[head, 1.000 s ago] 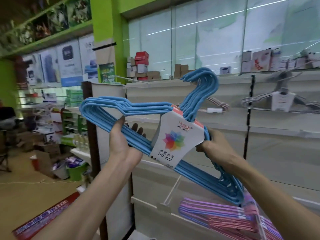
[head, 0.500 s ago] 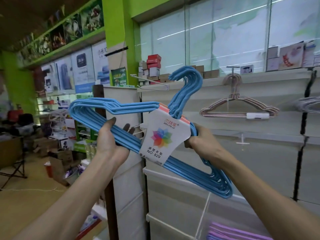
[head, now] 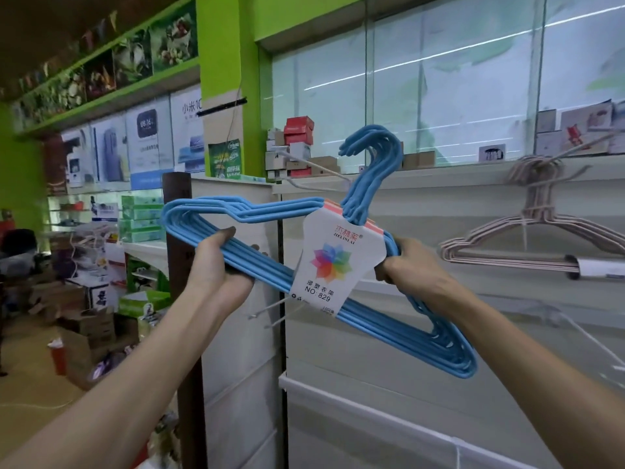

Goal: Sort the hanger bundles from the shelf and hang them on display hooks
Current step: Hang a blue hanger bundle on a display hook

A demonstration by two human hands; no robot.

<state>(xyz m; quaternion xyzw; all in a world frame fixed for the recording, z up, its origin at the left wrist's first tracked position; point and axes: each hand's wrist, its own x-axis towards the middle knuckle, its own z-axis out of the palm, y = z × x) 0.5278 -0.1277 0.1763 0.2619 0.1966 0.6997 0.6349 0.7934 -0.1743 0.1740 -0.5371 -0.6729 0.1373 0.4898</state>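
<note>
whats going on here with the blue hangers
A person holds a bundle of blue hangers up in front of a shop display wall, the left hand gripping its lower bar and the right hand its other side. The hooks sit near a white display hook, not yet on it. A pale hanger bundle already hangs further right.

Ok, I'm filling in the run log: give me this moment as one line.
left hand grips blue hanger bundle | right hand grips it | bundle tilted, not yet on display hook | pink bundle hung
</note>
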